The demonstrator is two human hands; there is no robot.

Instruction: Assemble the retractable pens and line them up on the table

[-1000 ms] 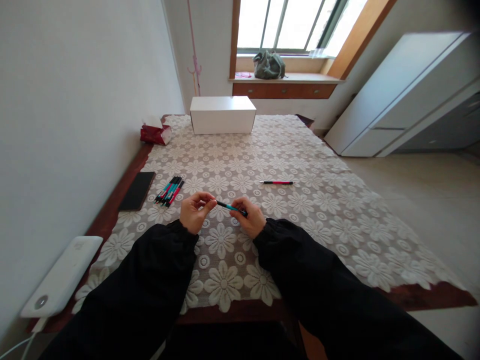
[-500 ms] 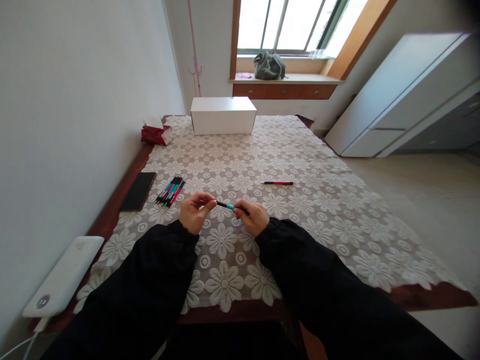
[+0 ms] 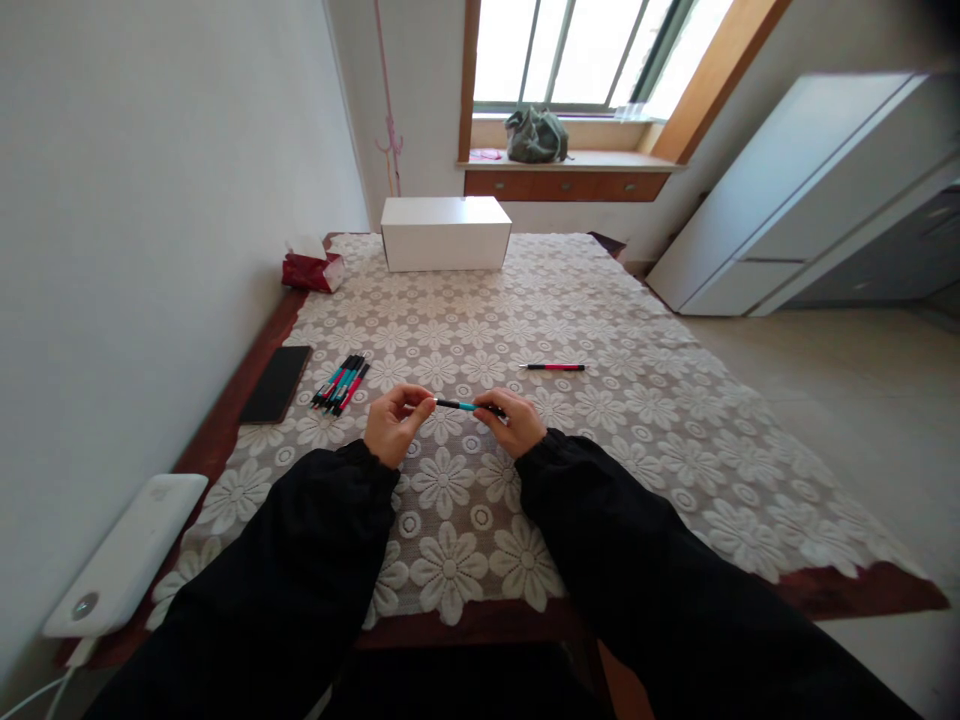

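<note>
1. The table [image 3: 855, 592] lies before me, its wooden rim showing around a flowered lace cloth [image 3: 645, 400].
2. A white box [image 3: 446, 245] stands at the far edge, left of its middle.
3. A white device [image 3: 124, 560] with a cable sits at the near left corner.
4. A dark slab [image 3: 276, 385] lies along the left edge.
5. My left hand [image 3: 394, 425] pinches one end of the teal-and-black pen [image 3: 454, 404]; my right hand [image 3: 517, 422] grips its other end, fingers partly hiding it.
6. A pile of pens [image 3: 341, 385] lies between the slab and my left hand.
7. The pen I hold spans my hands, nearer the near edge than the loose red-and-black pen [image 3: 553, 367]. I judge this a two-handed handling step; the next move calls for light, steady fingertips.
</note>
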